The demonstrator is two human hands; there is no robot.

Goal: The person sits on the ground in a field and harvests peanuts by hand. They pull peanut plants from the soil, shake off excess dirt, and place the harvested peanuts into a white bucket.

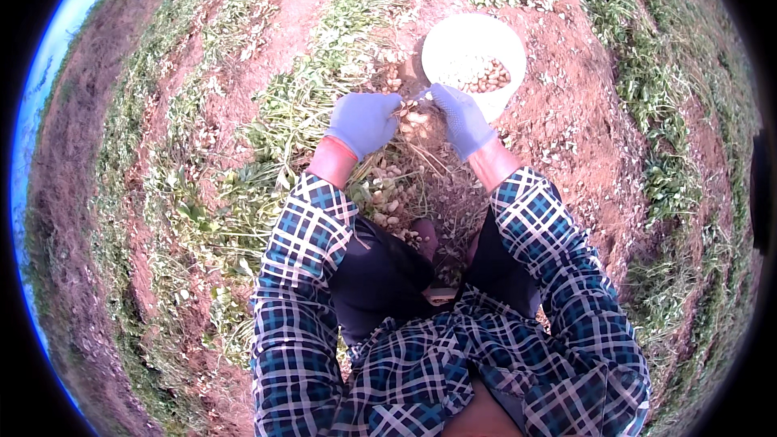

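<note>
My left hand (366, 124), in a light purple-blue knit glove, is closed around the root end of a peanut plant, with peanut pods (415, 118) hanging between my hands. My right hand (459, 118), gloved alike, has its fingers closed at the other side of this small bunch, near the bucket's lower left rim; a pale bit shows at its fingertips. A white bucket (437, 51) stands just beyond my right hand, with many loose peanuts (485, 77) in it. More peanuts on their roots (388, 203) lie on the ground below my left hand.
Pulled peanut plants (328, 79) lie in a long row at the left and ahead. Another row of green plants (658, 133) runs along the right, beyond reddish bare soil (564, 97). My knees and feet are close below the hands. Something pale lies under me, between my legs.
</note>
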